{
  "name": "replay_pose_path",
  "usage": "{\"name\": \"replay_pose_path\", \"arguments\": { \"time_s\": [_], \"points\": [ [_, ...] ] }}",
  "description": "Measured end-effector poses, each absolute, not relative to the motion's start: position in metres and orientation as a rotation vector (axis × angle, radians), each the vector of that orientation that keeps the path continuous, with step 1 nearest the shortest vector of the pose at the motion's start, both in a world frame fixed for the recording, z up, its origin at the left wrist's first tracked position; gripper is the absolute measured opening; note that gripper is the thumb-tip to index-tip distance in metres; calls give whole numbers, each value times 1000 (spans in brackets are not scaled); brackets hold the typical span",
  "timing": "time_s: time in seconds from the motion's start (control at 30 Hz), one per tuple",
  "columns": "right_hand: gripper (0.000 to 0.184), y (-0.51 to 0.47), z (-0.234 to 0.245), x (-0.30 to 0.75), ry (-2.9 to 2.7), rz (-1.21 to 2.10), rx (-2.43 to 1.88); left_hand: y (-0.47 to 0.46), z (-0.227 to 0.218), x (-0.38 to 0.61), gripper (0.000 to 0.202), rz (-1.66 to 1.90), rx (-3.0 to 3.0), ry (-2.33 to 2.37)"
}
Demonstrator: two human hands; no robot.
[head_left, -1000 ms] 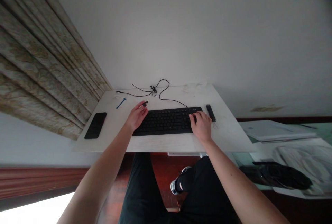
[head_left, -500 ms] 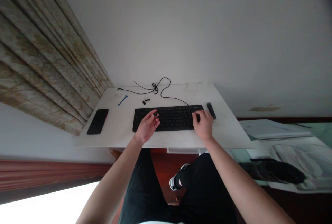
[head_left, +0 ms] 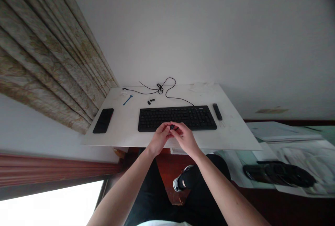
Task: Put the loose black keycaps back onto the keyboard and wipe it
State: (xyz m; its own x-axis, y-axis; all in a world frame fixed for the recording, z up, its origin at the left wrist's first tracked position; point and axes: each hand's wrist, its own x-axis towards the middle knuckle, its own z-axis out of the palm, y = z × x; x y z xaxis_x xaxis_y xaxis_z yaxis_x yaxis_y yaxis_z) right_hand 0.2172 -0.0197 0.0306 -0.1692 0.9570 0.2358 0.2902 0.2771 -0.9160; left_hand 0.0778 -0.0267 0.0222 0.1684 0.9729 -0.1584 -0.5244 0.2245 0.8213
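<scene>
Small black piece [head_left: 172, 127] pinched between fingertips of left hand [head_left: 159, 138] and right hand [head_left: 185, 137], just in front of keyboard [head_left: 177, 118], by tabletop [head_left: 117, 128] front edge; apparently held close for fine handling.

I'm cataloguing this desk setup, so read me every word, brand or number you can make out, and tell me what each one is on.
Top right edge of the black keyboard: a small mark, too small to read.
Keys of the keyboard: legends too blurred to read.
Small black piece between the left hand and right hand: no readable text.
</scene>
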Motion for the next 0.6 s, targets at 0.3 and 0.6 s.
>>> {"name": "replay_pose_path", "arguments": {
  "time_s": [0.3,0.6],
  "points": [
    [17,-21,33,239,-1746,876,-1195,-24,18,86,28,1129,894,932],
    [39,-25,37,249,-1434,1359,-1207,-16,16,97,19,1183,1255,1120]
  ]
}}
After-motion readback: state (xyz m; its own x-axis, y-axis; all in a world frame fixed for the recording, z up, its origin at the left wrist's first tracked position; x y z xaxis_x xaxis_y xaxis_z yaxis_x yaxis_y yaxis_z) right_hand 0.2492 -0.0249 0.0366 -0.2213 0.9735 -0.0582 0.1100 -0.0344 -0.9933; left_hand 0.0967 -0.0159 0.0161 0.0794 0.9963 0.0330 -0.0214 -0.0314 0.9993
